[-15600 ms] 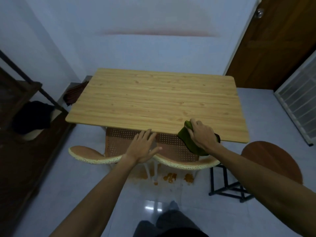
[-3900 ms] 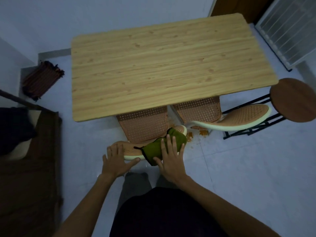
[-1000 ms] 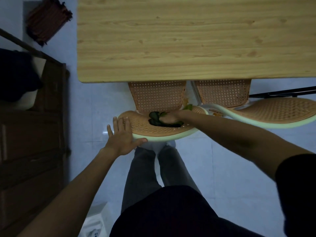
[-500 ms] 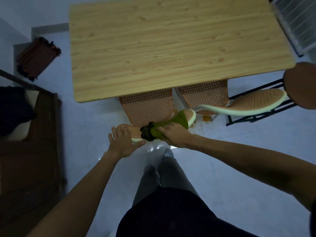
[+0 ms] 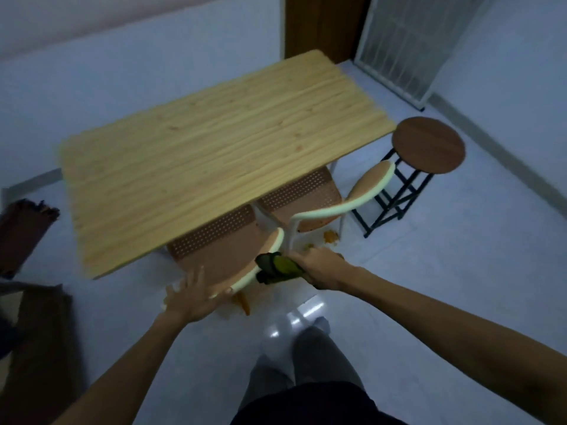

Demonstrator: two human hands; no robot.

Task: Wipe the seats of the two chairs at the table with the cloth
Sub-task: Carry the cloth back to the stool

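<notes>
Two orange perforated chairs with cream-rimmed backs are tucked under the wooden table [image 5: 214, 154]. The left chair [image 5: 214, 243] is nearest me, and the right chair [image 5: 310, 194] stands beside it. My left hand [image 5: 193, 296] lies flat with spread fingers on the left chair's backrest rim. My right hand [image 5: 322, 268] grips a bunched green cloth [image 5: 276, 266], held just off the right end of that backrest. The chair seats lie mostly hidden beneath the tabletop.
A round dark-wood stool [image 5: 428, 145] on black legs stands right of the chairs. Orange bits [image 5: 331, 236] lie on the pale floor. A dark wooden cabinet [image 5: 33, 332] is at the left, with a door and a white grille at the back right.
The view has tilted up and swung right. My right hand has carried the cloth off the left chair toward its right end. My left hand stays on the backrest.
</notes>
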